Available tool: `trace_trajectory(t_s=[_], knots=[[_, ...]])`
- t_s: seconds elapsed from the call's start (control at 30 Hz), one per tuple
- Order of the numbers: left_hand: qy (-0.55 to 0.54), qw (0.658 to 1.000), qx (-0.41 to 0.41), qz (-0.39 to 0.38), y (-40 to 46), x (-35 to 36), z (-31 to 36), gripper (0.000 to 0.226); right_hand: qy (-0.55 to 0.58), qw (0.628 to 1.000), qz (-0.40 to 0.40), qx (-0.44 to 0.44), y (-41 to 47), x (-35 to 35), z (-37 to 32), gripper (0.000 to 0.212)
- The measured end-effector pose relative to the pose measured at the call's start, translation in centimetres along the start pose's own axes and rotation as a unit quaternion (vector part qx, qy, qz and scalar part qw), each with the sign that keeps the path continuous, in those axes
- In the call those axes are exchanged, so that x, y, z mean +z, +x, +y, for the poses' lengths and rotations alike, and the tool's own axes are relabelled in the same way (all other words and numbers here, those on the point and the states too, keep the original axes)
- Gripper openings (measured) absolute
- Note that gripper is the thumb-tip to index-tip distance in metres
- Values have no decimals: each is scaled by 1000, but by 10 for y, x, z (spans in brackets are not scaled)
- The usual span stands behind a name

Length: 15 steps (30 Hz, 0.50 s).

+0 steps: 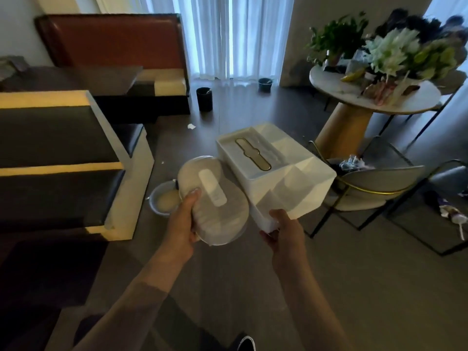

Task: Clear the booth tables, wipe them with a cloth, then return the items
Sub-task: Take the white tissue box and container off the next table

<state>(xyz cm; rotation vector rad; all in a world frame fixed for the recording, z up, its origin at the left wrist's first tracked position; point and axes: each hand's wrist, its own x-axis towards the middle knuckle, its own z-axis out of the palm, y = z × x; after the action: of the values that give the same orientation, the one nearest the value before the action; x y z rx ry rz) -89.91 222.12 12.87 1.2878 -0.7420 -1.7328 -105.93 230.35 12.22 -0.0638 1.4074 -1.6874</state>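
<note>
Left grip [182, 224] holds oval container [212, 198]; right grip [281, 231] holds white box [276, 168] corner over open floor [354, 287]

Left hand [182, 224] grips a round white container [215, 198] by its near edge, thumb on the lid; right hand [281, 231] holds the near corner of a white tissue box [276, 168] with a gold slot, both carried above the floor, the container touching the box's left side. Left of the box: dark booth worktop [50, 138], brown-backed booth seat [114, 39] beyond it, a bowl [162, 198] on the floor below the container. Right of the box: grey chair [374, 183] and round worktop [379, 97] loaded with plants.
</note>
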Motion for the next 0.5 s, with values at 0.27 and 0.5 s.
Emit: trace_trajectory(t_s=[0.27,0.5], knots=[[-9,1000,7,14,160,45,69,27,-18,1000,-12,3,145,107,-40,37],[35,999,4,-42,326,83,130,35,12,999,40,-7,266,204,-67,30]])
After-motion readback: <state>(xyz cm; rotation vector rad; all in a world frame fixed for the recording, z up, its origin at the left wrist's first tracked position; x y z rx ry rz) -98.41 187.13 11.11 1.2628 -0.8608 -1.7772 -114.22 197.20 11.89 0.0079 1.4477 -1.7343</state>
